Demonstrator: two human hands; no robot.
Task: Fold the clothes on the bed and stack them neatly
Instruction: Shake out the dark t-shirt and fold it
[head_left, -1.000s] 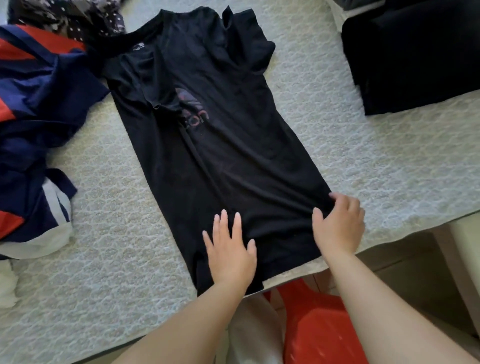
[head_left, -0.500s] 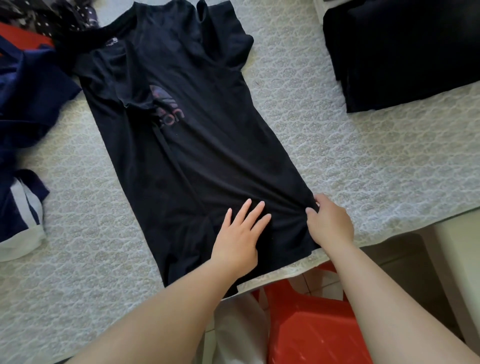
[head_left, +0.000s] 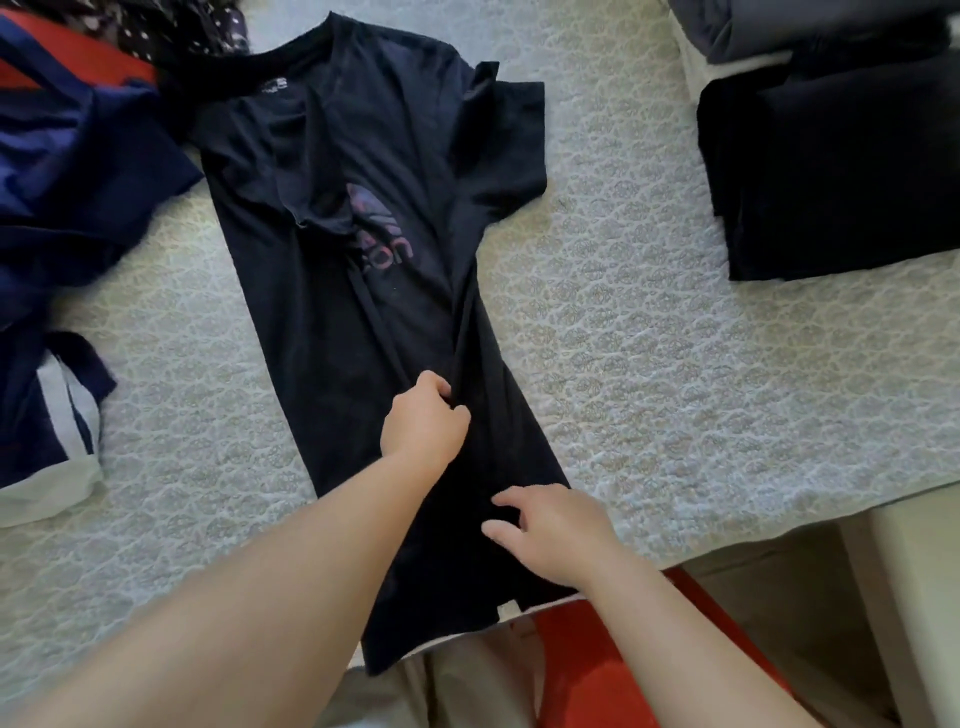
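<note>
Left hand (head_left: 423, 423), flat before, now pinches right edge of black T-shirt (head_left: 332, 332) at frame centre, folding inward; right hand (head_left: 553, 530) released, fingers loose on hem.

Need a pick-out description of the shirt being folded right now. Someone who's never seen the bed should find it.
On the pale patterned bed cover, the black T-shirt lies lengthwise down the middle, hem over the near edge. The left hand pinches a fabric ridge; the right hand rests near the hem. Only it has a faded reddish chest logo.
</note>
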